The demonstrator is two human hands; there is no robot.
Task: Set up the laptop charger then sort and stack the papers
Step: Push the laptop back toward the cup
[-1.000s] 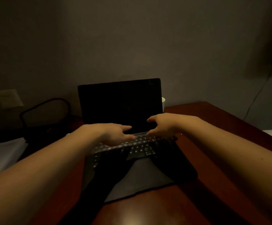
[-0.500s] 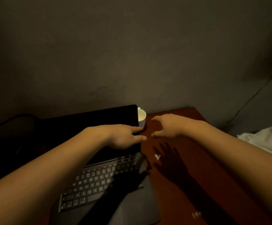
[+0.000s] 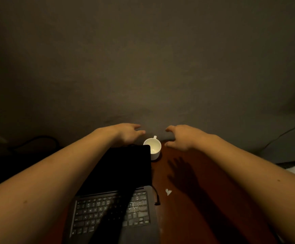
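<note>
Two empty hands, left hand and right hand, hover with fingers loosely spread, flanking the cup at centre frame, while the charger cable lies lower, beside the laptop, running up-frame, nearer the right.

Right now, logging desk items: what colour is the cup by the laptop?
The cup is white; head view.

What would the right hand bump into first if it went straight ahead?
Probably the wall behind the desk. The right hand looks raised, so it may pass over the white cup, but depth is unclear.
</note>
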